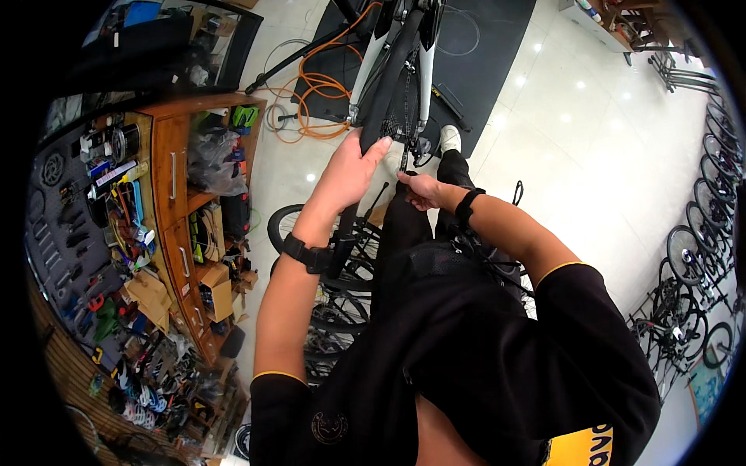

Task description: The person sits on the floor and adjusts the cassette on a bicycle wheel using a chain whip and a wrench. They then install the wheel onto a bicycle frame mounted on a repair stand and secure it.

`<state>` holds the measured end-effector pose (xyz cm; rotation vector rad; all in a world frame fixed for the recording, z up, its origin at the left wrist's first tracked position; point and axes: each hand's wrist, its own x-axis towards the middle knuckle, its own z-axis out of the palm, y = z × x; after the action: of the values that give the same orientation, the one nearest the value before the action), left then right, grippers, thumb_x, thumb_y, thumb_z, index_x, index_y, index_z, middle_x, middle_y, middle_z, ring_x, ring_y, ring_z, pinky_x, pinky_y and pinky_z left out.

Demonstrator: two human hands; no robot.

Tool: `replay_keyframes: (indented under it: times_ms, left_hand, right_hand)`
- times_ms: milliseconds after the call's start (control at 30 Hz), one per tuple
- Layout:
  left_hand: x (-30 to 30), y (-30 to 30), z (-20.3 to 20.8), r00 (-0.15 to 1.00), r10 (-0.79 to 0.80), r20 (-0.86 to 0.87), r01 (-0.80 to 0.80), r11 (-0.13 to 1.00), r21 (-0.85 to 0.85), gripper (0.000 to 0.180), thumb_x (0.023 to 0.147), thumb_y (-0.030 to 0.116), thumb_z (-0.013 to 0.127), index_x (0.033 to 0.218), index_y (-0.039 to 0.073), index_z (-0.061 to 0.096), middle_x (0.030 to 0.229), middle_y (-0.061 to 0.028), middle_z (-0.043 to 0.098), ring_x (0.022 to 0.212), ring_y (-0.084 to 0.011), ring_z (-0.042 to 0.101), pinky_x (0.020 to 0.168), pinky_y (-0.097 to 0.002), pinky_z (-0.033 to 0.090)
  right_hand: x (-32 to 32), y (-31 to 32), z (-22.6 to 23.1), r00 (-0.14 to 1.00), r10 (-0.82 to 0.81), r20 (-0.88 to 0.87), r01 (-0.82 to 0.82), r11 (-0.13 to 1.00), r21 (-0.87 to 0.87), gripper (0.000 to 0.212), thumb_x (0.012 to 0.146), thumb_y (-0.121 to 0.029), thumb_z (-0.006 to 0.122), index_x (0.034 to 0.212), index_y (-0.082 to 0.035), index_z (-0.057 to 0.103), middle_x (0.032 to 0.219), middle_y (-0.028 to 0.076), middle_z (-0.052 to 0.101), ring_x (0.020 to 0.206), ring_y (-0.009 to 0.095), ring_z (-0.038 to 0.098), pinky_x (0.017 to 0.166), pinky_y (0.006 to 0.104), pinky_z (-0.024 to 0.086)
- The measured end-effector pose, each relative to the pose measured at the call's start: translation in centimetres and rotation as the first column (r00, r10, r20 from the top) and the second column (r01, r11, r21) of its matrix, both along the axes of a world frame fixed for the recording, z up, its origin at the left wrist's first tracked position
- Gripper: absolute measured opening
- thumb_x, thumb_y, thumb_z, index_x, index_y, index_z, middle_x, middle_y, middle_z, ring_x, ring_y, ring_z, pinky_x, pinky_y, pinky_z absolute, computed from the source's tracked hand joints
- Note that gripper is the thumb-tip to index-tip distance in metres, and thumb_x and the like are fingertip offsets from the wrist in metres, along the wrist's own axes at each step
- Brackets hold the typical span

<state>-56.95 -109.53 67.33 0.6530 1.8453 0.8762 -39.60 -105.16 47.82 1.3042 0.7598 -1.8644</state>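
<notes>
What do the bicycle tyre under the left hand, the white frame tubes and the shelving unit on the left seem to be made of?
Bicycle tyre: matte black, probably rubber; the left hand rests on it. White frame tubes: glossy painted surface; the material beneath cannot be told. Shelving unit: orange-brown panels with a slight sheen, likely wood or wood laminate.

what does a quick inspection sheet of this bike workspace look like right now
surface: glossy white tiled floor, black mat under the bike
job's things: black rear bicycle tyre in a white frame
clutter: wooden shelf unit packed with bags and boxes; tool wall
hands: left hand flat on the tyre; right hand at the wheel's lower edge, grip unclear
cables: coiled orange cable
surroundings: row of parked bicycles
</notes>
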Motion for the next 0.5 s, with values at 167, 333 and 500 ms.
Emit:
replay_keyframes:
  times_ms: [167, 333, 500]
  left_hand:
    - [0.4, 0.5, 0.3, 0.999, 0.000, 0.047, 0.000, 1.000, 0.005, 0.031, 0.097, 0.032, 0.057, 0.100, 0.001, 0.056, 0.081, -0.0004, 0.054, 0.075, -0.0103, 0.051, 0.071, -0.0273, 0.046]
    - [0.6, 0.4, 0.2, 0.995, 0.023, 0.099, -0.029, 0.998, 0.062, 0.028, 0.095, 0.026, 0.060, 0.103, 0.000, 0.056, 0.082, -0.0002, 0.055, 0.076, -0.0097, 0.051, 0.072, -0.0270, 0.045]
    - [0.3, 0.3, 1.0, 1.000, 0.005, 0.025, -0.006, 0.999, 0.043, 0.026, 0.094, 0.021, 0.062, 0.105, -0.001, 0.056, 0.085, 0.0004, 0.056, 0.078, -0.0080, 0.050, 0.072, -0.0258, 0.044]
  right_hand:
    - [0.0, -0.1, -0.8, 1.000, 0.000, -0.030, 0.001, 1.000, 0.031, 0.050, 0.092, -0.055, 0.054, 0.086, -0.005, 0.053, 0.070, 0.004, 0.051, 0.056, 0.015, 0.046, 0.051, 0.0314, 0.042]
    - [0.1, -0.6, -1.0, 0.996, -0.040, -0.079, 0.045, 0.997, 0.070, 0.046, 0.095, -0.049, 0.053, 0.088, -0.003, 0.054, 0.067, 0.004, 0.048, 0.055, 0.015, 0.043, 0.052, 0.0333, 0.041]
    - [0.2, -0.6, -1.3, 0.994, 0.024, -0.102, -0.013, 0.995, 0.104, 0.044, 0.097, -0.046, 0.048, 0.092, -0.003, 0.056, 0.066, 0.005, 0.049, 0.054, 0.017, 0.044, 0.052, 0.0351, 0.042]
